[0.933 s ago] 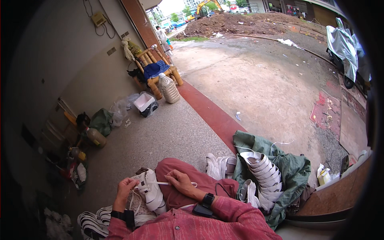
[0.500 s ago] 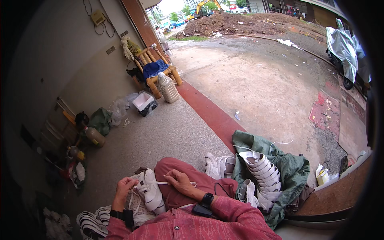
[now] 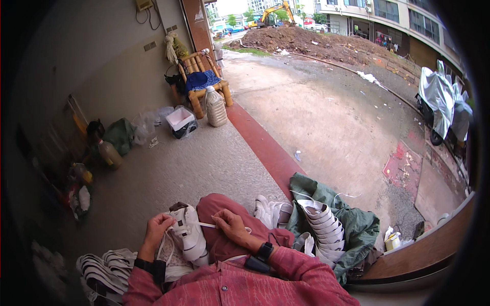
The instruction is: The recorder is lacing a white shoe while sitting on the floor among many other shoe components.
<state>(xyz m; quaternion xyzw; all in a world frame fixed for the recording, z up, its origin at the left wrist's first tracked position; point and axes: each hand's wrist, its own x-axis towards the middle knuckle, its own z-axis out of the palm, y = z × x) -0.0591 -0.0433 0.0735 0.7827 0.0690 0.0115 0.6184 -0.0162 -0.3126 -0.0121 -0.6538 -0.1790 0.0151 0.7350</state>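
A white shoe upper (image 3: 188,235) rests against my left thigh, its toe end toward me. From its lacing a white shoelace (image 3: 205,225) stretches rightward to my right hand (image 3: 233,225), which pinches it between thumb and fingers. At the upper's left edge, my left hand (image 3: 159,230) is closed in a pinch. A white lace strand trails down from those fingertips; exactly what they grip is small and partly hidden. A light patterned cloth or lining lies beneath the upper.
Stacked white uppers (image 3: 326,229) lie on a green sack (image 3: 359,219) at right, beside more white shoes (image 3: 270,210). Striped white pieces (image 3: 104,270) lie at lower left. Ahead stand a bamboo chair (image 3: 198,66), a filled plastic jug (image 3: 216,108) and a lined bin (image 3: 180,120).
The head view has tilted up and shifted a little, so the scene sits differently. My right hand has come slightly closer to the upper, shortening the visible stretch of lace. Left hand keeps its pinch.
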